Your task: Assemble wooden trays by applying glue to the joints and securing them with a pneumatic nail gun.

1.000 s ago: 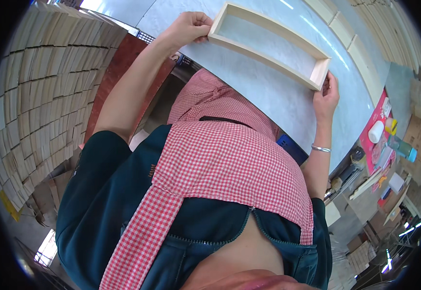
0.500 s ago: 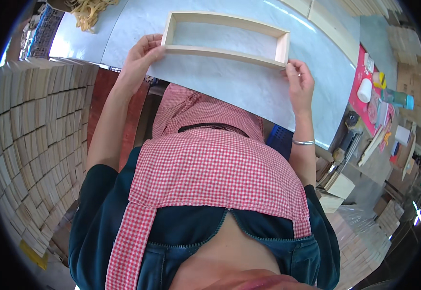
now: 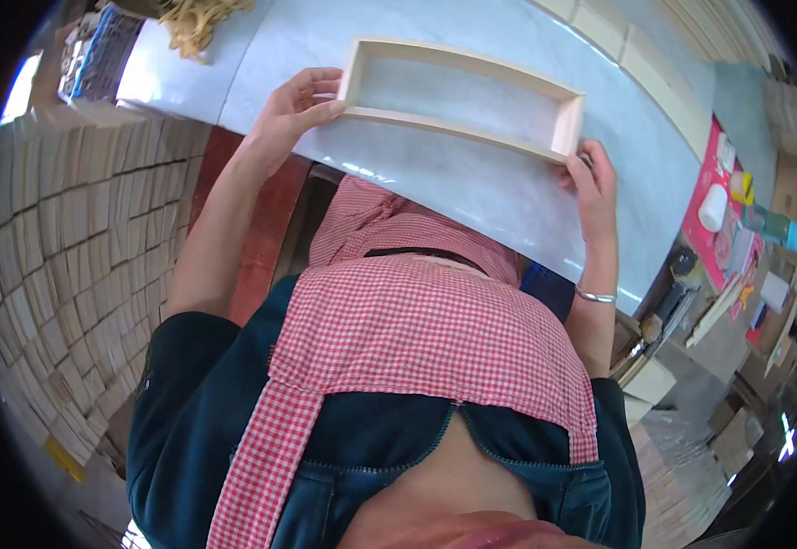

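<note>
A long, narrow rectangular frame (image 3: 461, 133) of pale wood lies on the grey-blue tabletop (image 3: 435, 165), which shows through its open middle. At the frame's left end is my left hand (image 3: 281, 117), its thumb against the near corner and its fingers along the short side. My right hand (image 3: 595, 190), with a silver bangle on the wrist, pinches the near right corner; some of its fingertips are hidden. Between them my two hands hold the frame by its ends.
Stacked wooden pieces (image 3: 78, 247) rise at the left. Yellowish bands (image 3: 193, 26) lie at the far left of the table. Pale boards (image 3: 655, 73) line its far right edge. Beyond, a pink surface carries a white bottle (image 3: 713, 208) and a teal-lidded bottle (image 3: 772, 225).
The whole scene, frame and hands included, has shifted right and slightly down in the view, with a slight tilt. Both hands keep their places at the frame's ends.
</note>
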`<control>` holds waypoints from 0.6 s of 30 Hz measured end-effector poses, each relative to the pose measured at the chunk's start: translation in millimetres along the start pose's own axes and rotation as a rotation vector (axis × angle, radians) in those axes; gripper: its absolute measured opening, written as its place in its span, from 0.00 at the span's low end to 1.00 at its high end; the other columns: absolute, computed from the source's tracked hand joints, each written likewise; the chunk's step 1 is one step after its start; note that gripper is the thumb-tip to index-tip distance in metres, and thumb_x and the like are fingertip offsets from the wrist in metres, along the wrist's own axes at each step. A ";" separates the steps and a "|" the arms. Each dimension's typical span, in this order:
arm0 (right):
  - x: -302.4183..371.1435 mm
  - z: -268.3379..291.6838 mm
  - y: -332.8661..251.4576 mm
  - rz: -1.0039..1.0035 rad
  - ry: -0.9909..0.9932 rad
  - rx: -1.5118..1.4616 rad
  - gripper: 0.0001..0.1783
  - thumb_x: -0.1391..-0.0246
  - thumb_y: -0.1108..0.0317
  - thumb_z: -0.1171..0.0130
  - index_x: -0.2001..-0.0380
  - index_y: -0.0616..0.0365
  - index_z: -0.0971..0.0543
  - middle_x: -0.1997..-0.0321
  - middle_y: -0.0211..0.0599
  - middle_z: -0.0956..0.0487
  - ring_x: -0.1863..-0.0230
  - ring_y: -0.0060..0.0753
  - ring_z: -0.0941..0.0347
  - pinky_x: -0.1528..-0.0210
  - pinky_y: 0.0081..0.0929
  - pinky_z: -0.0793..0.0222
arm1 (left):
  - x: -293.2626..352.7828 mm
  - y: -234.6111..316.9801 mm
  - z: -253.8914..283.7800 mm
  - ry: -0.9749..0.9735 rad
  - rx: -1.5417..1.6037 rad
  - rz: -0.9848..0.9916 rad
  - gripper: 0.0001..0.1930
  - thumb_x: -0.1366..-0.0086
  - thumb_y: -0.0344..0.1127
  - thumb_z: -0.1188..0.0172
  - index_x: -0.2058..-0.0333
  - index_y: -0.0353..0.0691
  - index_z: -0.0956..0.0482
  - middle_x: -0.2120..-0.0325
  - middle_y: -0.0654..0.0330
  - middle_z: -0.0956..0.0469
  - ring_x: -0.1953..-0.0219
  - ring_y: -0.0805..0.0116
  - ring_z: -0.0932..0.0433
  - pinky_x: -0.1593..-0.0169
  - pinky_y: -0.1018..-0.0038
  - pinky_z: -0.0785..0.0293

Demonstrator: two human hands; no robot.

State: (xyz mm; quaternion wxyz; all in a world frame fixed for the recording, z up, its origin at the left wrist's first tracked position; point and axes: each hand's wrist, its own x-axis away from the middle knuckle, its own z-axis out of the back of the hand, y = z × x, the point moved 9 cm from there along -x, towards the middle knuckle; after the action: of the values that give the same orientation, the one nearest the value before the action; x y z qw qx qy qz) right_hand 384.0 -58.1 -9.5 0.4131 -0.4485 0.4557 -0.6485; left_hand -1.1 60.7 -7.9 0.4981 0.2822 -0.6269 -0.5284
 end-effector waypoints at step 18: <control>10.3 56.4 -10.1 -0.003 0.155 0.119 0.22 0.32 0.53 0.45 0.61 0.66 0.18 0.69 0.36 0.21 0.68 0.27 0.26 0.61 0.24 0.27 | -9.5 19.1 -42.6 0.092 0.172 0.038 0.15 0.29 0.38 0.38 0.53 0.31 0.19 0.68 0.62 0.23 0.65 0.78 0.26 0.57 0.80 0.28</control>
State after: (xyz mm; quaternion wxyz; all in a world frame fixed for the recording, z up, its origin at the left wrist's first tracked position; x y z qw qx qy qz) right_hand 434.2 -77.8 12.6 0.4016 -0.3722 0.4465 -0.7077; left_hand 44.8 58.2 4.7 0.5101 0.3361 -0.6517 -0.4496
